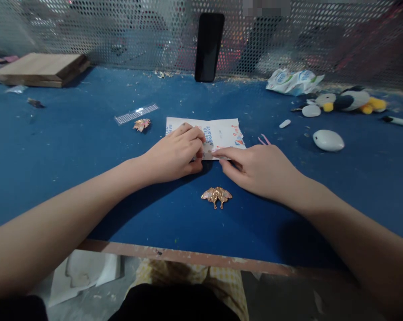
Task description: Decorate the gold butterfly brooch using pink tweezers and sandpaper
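A sheet of sandpaper (pixel 226 133) lies printed side up on the blue table, "COATED ABRASIVE" showing on its back, with a crease near its middle. My left hand (pixel 176 154) rests over its left part, fingers curled together at the near edge; what lies under the fingertips is hidden. At the near edge right of centre, my right hand (pixel 264 167) touches the paper with its index finger, thumb apart below. Just in front lies a gold butterfly ornament (pixel 217 196) with pale wings. Pink prongs (pixel 264 140), perhaps tweezers, stick out behind my right hand.
Left of the paper are another gold ornament (pixel 141 125) and a rhinestone strip (pixel 136 114). A black phone (pixel 209 47) leans on the perforated metal screen. At right lie a white oval device (pixel 328 140), a penguin plush (pixel 351 100) and a wipes packet (pixel 293 82). Wooden boards (pixel 41 69) sit far left.
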Demonstrator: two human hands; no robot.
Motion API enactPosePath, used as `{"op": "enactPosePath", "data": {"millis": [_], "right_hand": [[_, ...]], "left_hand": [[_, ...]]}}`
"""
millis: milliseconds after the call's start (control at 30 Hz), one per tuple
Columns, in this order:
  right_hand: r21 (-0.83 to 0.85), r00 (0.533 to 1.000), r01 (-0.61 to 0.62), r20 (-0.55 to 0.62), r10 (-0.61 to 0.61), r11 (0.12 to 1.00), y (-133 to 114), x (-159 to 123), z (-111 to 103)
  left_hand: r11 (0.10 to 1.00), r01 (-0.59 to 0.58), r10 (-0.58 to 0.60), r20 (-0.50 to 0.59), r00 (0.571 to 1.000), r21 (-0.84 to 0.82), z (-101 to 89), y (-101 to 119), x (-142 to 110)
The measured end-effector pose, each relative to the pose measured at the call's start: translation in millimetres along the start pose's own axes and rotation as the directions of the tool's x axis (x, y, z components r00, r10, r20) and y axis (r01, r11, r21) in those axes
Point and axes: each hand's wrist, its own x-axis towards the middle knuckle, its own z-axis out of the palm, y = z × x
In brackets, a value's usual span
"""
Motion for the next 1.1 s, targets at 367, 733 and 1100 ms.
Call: {"op": "enactPosePath", "data": {"millis": [367,733,1100], "right_hand": [[-0.001,1.000,0.001,-0.002,-0.001,1.000,1.0,-0.1,1.2],[-0.024,1.000,-0.004,0.020,0.004,1.000,-1.1,0.2,-0.7],[-0.036,0.999,0.018,-0.036,-0.019,0.999,-0.5,-0.8,2.0]], "left_hand": [[0.999,-0.042,0.035,-0.170,0.985,-0.032,-14.4,-11.9,-0.7],[0.989,-0.135,0.140,-0.071,0.988,0.061,-21.4,-21.9,-4.9],[0.903,-0.298,0.310,0.012,0.951,0.310,-23.1,-18.3,-2.2]]}}
